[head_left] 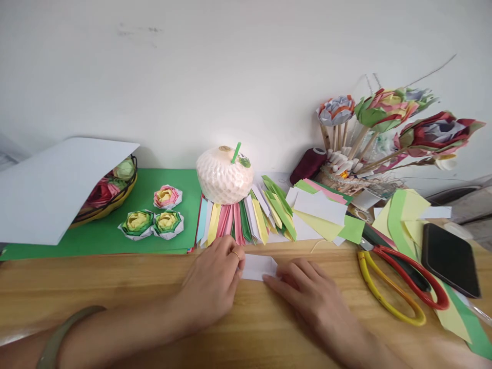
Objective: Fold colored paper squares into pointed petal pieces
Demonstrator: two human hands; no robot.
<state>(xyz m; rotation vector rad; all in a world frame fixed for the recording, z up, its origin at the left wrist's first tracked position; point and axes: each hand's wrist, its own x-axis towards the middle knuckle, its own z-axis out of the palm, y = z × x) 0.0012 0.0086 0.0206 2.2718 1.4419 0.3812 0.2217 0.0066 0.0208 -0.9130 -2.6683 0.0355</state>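
1. The left hand (217, 279) is closed in a pinch, bent forefinger and thumb gripping the 9 o'clock end of a folded white paper strip (257, 267).
2. The right hand (307, 287) is half open, its fingers loosely bent and its thumb stretched out at the strip's 3 o'clock end; whether it pinches the paper or only presses it, I cannot tell.
3. The strip's long axis runs from 9 to 3 o'clock. Its 3 o'clock end shows a slanting corner fold; its other end is covered by the left fingers.
4. The strip lies on the wooden table (246, 328) between the hands, at 2 o'clock from the left and 10 o'clock from the right.
5. At 3 o'clock from the strip lie red-and-yellow-handled scissors (392, 312), with a black smartphone (449, 261) beyond them.
6. At 12 o'clock, folded coloured paper strips (234, 223) fan out before a white, textured, rounded ornament (225, 177).
7. At 10 o'clock sit three paper lotus flowers (168, 224).
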